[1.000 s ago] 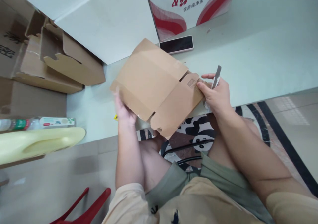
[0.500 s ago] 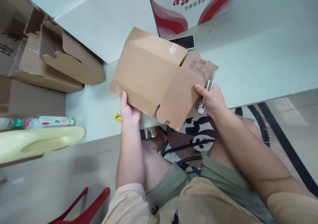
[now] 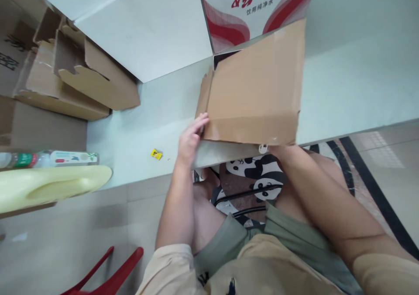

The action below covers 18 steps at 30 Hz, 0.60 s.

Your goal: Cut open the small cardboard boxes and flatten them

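Observation:
A flattened cardboard box [image 3: 255, 90] is tilted up over the table's front edge, its plain side facing me. At its lower left corner my left hand [image 3: 191, 140] touches the narrow folded flap [image 3: 204, 92], fingers stretched out. Most of my right hand [image 3: 282, 151] is hidden behind the lower edge of the cardboard. The white end of a utility knife [image 3: 263, 148] pokes out beside that hand; its blade end cannot be seen. Behind the cardboard, a dark phone [image 3: 222, 58] is mostly covered.
A white carton with red print [image 3: 255, 7] and a large white box [image 3: 147, 33] stand at the back. Open cardboard boxes [image 3: 111, 85] sit at the left, near a plastic bottle [image 3: 26, 160] and a pale yellow object [image 3: 65, 181]. A small yellow wrapper [image 3: 156, 154] lies on the table [image 3: 144, 129].
The cardboard has been turned over and moved right, now covering most of the phone and my right hand. My left hand has shifted right, its fingers straighter along the flap.

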Each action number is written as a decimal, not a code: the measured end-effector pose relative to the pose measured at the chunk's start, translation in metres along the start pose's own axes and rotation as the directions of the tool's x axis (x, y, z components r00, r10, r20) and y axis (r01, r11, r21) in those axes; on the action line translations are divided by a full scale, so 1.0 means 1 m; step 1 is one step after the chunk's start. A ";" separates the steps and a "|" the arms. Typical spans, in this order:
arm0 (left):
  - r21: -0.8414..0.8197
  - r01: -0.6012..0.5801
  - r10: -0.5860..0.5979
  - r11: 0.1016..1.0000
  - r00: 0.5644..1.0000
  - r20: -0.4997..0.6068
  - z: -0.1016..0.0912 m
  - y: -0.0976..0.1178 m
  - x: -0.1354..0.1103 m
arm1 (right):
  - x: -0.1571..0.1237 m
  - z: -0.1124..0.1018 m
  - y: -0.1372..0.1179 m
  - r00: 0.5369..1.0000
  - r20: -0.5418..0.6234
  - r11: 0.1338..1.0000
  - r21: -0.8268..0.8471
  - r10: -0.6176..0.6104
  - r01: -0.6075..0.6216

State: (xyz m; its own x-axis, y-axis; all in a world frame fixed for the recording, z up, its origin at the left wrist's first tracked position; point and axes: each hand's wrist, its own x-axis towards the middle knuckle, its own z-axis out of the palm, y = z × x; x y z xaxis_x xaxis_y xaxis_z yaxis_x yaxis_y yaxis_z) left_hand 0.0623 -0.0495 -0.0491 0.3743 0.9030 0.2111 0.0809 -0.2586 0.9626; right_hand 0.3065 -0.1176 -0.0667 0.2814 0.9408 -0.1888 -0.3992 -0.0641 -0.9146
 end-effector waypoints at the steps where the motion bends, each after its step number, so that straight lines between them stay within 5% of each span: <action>1: 0.100 -0.007 -0.006 0.995 0.991 0.131 0.009 0.003 -0.001 | -0.002 0.000 0.000 0.999 0.017 0.999 0.033 0.027 -0.028; 4: 0.317 -0.048 -0.021 0.947 0.977 0.210 0.030 0.009 -0.001 | -0.008 0.003 -0.004 0.986 0.134 0.987 0.112 0.096 -0.111; 7: 0.333 -0.025 0.019 0.942 1.000 0.021 0.034 0.005 0.000 | -0.010 0.010 -0.010 0.964 0.231 0.975 0.146 0.129 -0.166; 10: 0.191 0.036 0.015 0.981 0.966 -0.257 0.027 -0.002 0.002 | -0.007 0.017 -0.013 0.986 0.095 0.987 0.067 0.138 -0.145; 13: -0.127 0.036 -0.097 0.991 0.848 -0.521 0.021 0.000 0.005 | -0.003 0.021 -0.013 0.982 -0.129 0.989 -0.042 0.138 -0.144; 15: -0.369 0.034 -0.235 0.929 0.824 -0.515 0.022 0.004 0.007 | -0.005 0.021 -0.012 0.986 -0.115 0.989 -0.064 0.124 -0.132; 18: -0.592 0.183 -0.414 0.785 0.866 -0.281 0.031 0.011 0.009 | -0.011 0.021 -0.012 0.997 -0.008 0.997 -0.029 0.073 -0.073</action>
State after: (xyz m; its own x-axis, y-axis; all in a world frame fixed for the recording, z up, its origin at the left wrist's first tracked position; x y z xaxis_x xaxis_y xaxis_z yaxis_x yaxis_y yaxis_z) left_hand 0.0955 -0.0545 -0.0423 0.0313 0.9853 -0.1677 -0.4143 0.1655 0.8949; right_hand 0.2894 -0.1196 -0.0464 0.2586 0.9310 -0.2578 -0.3936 -0.1422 -0.9082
